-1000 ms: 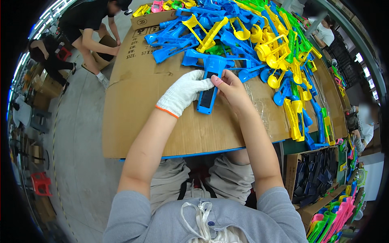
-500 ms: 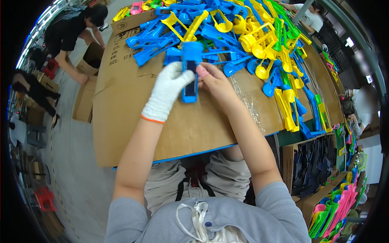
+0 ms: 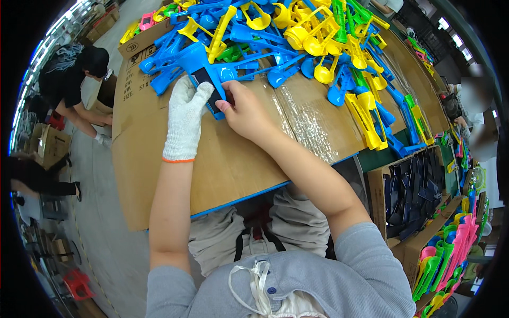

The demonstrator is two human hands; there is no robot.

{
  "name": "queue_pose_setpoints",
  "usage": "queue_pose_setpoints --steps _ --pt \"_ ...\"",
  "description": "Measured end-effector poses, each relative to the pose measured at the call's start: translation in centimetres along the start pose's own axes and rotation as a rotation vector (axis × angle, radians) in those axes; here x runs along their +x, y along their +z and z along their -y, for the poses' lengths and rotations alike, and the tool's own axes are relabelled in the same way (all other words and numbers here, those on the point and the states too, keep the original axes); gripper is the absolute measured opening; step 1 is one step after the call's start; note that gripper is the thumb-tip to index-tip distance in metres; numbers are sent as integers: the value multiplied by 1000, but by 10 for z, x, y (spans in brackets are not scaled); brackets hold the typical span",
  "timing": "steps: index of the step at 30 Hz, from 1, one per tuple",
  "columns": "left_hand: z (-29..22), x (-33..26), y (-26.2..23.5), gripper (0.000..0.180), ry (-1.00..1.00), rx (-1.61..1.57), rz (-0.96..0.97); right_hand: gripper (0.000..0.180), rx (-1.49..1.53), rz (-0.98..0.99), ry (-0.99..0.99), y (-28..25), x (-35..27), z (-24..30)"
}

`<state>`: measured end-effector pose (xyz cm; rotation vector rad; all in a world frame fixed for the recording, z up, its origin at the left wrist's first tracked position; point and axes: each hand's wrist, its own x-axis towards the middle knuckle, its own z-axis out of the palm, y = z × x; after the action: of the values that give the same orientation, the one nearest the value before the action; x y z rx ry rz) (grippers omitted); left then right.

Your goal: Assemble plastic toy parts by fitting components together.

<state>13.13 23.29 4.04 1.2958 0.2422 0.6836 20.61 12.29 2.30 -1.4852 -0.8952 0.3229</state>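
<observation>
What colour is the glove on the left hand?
White with an orange cuff edge; the glove shows best in the head view.

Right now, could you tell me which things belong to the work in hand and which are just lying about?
In hand:
- blue plastic piece
- gloved left hand
- bare right hand
- cardboard sheet

Lying about:
- pile of plastic parts
- box of dark parts
- pink and green parts
</observation>
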Motion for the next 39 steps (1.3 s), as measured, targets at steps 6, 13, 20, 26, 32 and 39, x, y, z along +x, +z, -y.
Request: queue_pose_setpoints --steps 6,13,20,26,32,39 --pt "-3 -1 -1 30 90 145 133 33 -120 49 -215 -8 4 -14" --pt "-1 -2 -14 34 23 193 232 35 -252 69 -215 -4 -1 -10" --pt "35 21 -25 26 -10 40 93 34 -503 -159 -256 -40 -24 11" --pt "37 -2 4 32 86 179 483 26 -107 -159 57 -49 -146 35" --pt "29 -11 20 39 -64 310 500 25 -454 -415 -11 -113 -200 156" --pt "32 1 18 37 -68 265 389 23 -1806 -1028 389 -271 -352 310"
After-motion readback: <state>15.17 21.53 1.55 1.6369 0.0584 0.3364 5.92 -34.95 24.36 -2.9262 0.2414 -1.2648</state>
